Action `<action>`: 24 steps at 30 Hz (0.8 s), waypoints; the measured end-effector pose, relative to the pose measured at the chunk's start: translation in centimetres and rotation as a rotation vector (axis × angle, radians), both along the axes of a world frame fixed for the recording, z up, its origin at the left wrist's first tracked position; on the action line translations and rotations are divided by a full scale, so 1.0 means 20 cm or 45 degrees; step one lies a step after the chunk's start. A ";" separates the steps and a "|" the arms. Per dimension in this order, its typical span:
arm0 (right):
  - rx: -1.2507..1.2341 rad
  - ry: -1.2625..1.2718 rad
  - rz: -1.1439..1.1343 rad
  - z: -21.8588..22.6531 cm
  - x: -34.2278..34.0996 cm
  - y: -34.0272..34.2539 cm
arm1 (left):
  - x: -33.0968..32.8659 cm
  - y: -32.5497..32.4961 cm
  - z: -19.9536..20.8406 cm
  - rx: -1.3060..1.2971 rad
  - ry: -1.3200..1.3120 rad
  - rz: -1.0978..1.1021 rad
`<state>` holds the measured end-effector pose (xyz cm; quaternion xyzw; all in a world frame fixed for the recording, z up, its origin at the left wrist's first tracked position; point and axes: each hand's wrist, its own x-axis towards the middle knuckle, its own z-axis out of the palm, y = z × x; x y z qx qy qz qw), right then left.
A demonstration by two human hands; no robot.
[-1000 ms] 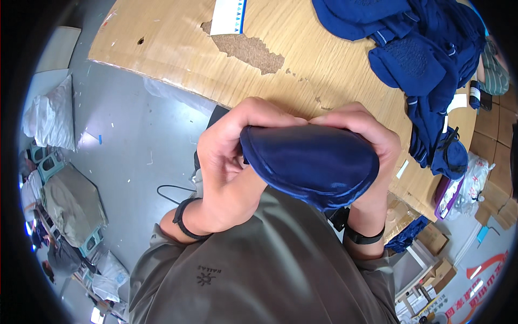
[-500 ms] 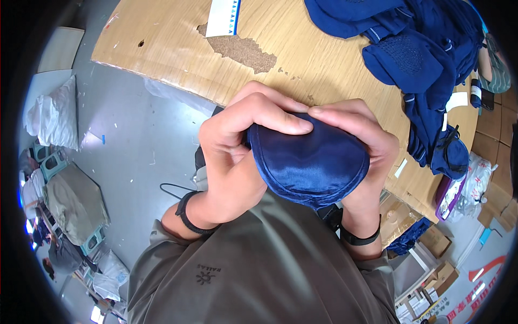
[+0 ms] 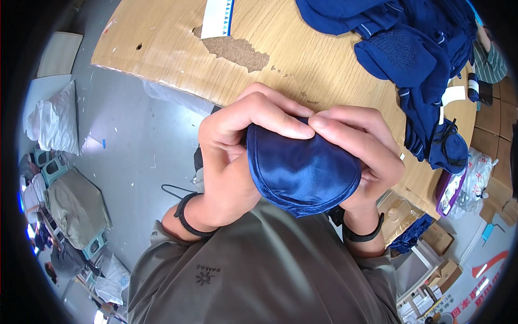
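Note:
A shiny navy satin eye mask (image 3: 305, 175) with a stitched edge is held up in front of my chest, its rounded side hanging down. My left hand (image 3: 232, 148) is closed on its upper left part, thumb pressed on the front. Closed on the upper right is my right hand (image 3: 369, 140), with its thumb and forefinger pinching the top edge. Both thumb tips meet at the top middle of the mask. The fingers behind the fabric are hidden.
The worn wooden table (image 3: 162, 65) lies just beyond my hands, with a white-and-blue card (image 3: 217, 19) on it. A heap of navy fabric pieces (image 3: 399, 54) covers its right side, beside another eye mask with a black strap (image 3: 449, 148). Another person's sleeve (image 3: 491, 62) shows at far right.
My right thumb and fingers have shifted along the top edge, bringing the thumbs together. The mask now hangs slightly lower and further left, its surface more creased.

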<state>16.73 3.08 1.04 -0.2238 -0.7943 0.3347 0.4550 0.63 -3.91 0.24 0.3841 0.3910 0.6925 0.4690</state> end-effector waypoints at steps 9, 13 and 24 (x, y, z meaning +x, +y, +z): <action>0.044 -0.062 0.027 0.06 0.01 -0.01 | 0.00 0.00 0.01 -0.030 -0.337 -0.140; -0.018 -0.070 0.005 0.05 0.03 -0.01 | -0.02 0.00 0.01 -0.142 -0.369 -0.242; -0.267 0.093 0.034 0.00 0.07 0.01 | 0.03 0.00 0.05 -0.156 0.260 0.006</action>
